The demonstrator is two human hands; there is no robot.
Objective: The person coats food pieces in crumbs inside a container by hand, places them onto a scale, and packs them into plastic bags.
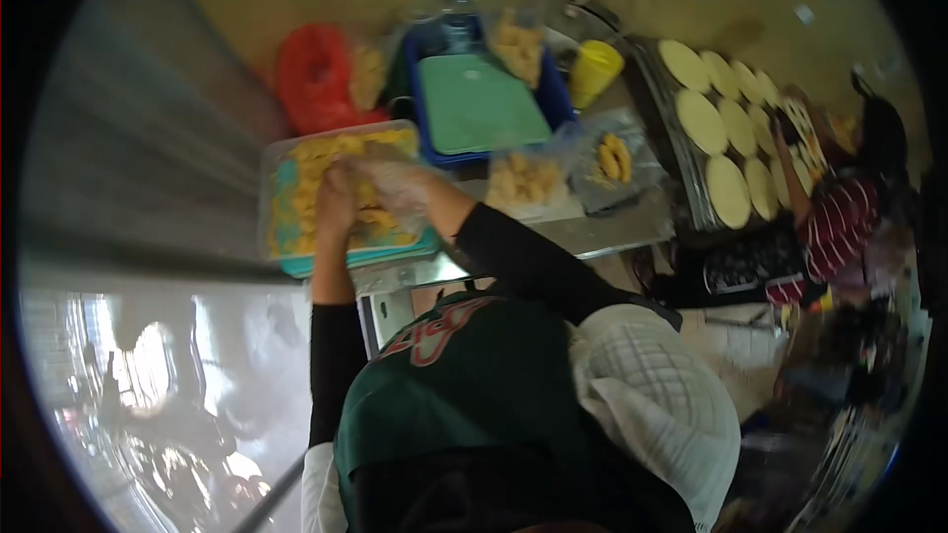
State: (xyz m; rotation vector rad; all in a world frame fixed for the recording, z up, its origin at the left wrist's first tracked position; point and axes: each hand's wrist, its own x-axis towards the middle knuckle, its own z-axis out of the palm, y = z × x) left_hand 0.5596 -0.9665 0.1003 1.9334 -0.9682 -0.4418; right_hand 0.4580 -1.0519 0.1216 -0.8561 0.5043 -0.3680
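Note:
A rectangular clear plastic container [269, 217] holds yellow-orange pieces over a blue-green bottom, at the left end of the counter. Both of my hands are over it, close together. My left hand [337, 199] points down into the container with its fingers bunched; what they hold, if anything, is too blurred to make out. From the right comes my right hand [395, 186], which looks covered by a thin clear glove or bag, its fingers smeared by motion. Beneath the container lies a turquoise lid or tray [365, 259].
Behind stand a red bag [318, 79], a blue crate [420, 109] with a green lid [479, 104], and a yellow cup [595, 72]. Bagged yellow pieces [523, 181] lie rightward. A person in a striped top [844, 222] works beside pale flat rounds [729, 190].

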